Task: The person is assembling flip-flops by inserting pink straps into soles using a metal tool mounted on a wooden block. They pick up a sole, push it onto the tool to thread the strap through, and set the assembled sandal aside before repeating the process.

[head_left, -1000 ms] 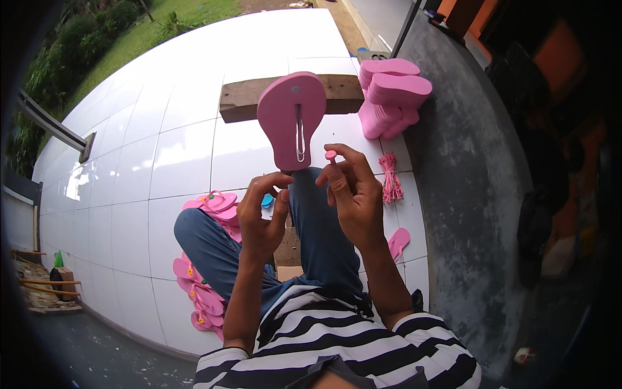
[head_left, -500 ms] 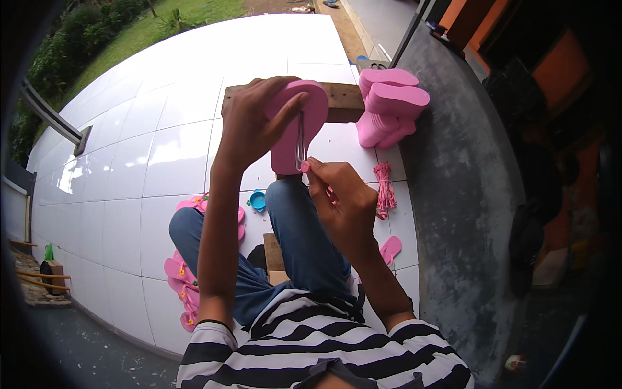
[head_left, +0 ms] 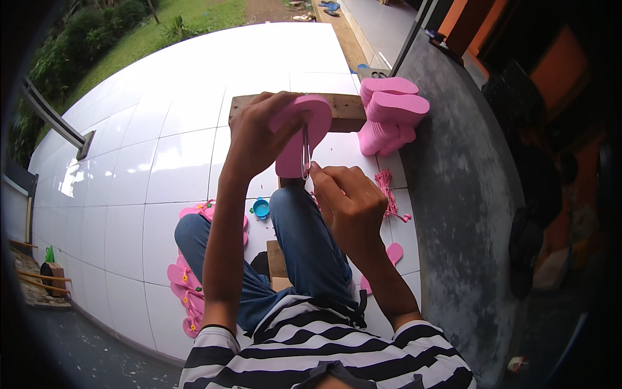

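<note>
My left hand [head_left: 256,136] grips a pink sandal sole [head_left: 317,113] upright in front of me, its thumb lying across the sole's face. A thin looped metal wire tool [head_left: 306,146] stands out of the sole near the thumb and hangs down along it. At the tool's lower end, my right hand [head_left: 353,204] pinches a small pink strap end against the loop. Most of that strap is hidden behind the fingers. Whether its end has passed inside the loop is hard to make out.
A wooden block [head_left: 350,110] stands behind the sole, beside stacked pink soles [head_left: 402,107]. A bundle of pink straps [head_left: 384,185] lies right of my knee. A blue dish [head_left: 260,208] sits left of it. Strapped pink sandals [head_left: 184,275] lie at left, a loose pink piece [head_left: 394,253] at right.
The strap's round end, plainly visible before in front of the loop's tip, is now mostly covered by my right fingers. My left hand keeps its hold on the sole. The whole view has shifted slightly.
</note>
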Motion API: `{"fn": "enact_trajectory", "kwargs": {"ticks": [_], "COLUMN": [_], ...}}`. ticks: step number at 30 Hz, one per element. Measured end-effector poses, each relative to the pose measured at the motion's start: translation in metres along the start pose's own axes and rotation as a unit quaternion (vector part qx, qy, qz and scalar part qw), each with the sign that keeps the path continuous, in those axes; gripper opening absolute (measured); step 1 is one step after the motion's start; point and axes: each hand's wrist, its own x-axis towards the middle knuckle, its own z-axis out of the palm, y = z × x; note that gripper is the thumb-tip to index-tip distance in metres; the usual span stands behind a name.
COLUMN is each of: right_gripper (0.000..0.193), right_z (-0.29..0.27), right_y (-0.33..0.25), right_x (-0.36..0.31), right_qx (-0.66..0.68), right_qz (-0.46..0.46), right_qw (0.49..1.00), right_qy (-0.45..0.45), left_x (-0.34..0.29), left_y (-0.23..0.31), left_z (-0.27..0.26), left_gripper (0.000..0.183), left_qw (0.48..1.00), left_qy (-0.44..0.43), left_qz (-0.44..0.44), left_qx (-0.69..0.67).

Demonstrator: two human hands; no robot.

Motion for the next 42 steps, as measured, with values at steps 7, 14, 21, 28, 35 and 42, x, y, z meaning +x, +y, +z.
{"fn": "enact_trajectory", "kwargs": {"ticks": [7,14,21,28,35,42], "right_gripper": [0.011,0.037,0.027,0.027,0.043,0.051], "right_z": [0.015,0.037,0.047,0.039,0.006,-0.026], "right_y": [0.013,0.043,0.013,-0.005,-0.017,-0.013], "right_x": [0.010,0.021,-0.005,-0.015,-0.089,-0.052], "right_qx": [0.130,0.500,0.624,0.588,0.554,0.256], "right_qz": [0.082,0.207,0.248,0.270,0.343,0.256], "right_qw": [0.988,0.838,0.741,0.762,0.758,0.923], "right_qy": [0.015,-0.072,0.003,0.033,-0.039,-0.129], "left_x": [-0.013,-0.042,-0.064,-0.089,-0.135,-0.116], "left_y": [0.002,0.017,0.041,0.047,0.066,0.053], "left_z": [0.006,0.010,0.014,0.027,0.023,0.013], "left_gripper": [0.029,0.024,0.021,0.019,0.021,0.030], "left_qw": [0.998,0.985,0.988,0.974,0.991,0.986], "left_qy": [0.021,0.027,0.059,0.133,0.047,0.045], "left_qz": [-0.014,0.002,-0.017,-0.063,-0.015,-0.119], "left_qx": [-0.051,-0.171,-0.142,-0.170,-0.125,-0.104]}}
